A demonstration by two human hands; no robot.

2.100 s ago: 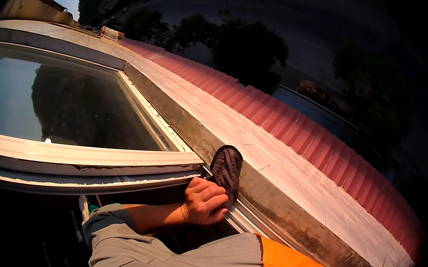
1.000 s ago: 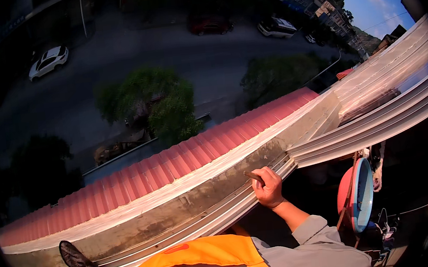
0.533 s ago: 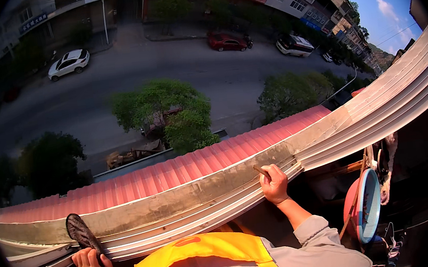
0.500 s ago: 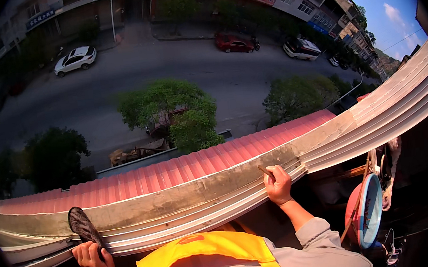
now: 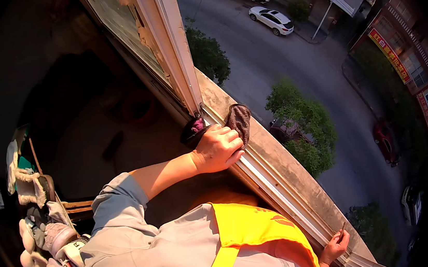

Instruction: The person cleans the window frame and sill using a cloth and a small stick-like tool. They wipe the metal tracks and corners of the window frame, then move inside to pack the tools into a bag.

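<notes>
My left hand is closed around a dark, soft fabric thing like a slipper. Its rounded end rests over the concrete ledge, and a purple patch shows at the other end. Underneath runs the pale metal window track, close to the foot of an upright window frame. Farther along the track, at the lower right, my right hand pinches a thin brown stick-like piece above the ledge.
Beyond the ledge is a drop to a street with a leafy tree, a white car and a red car. Shoes are heaped at the left, indoors. A yellow apron covers my chest.
The view has swung left, bringing the window frame and the heaped shoes into sight. Both hands keep hold of their things near the track.
</notes>
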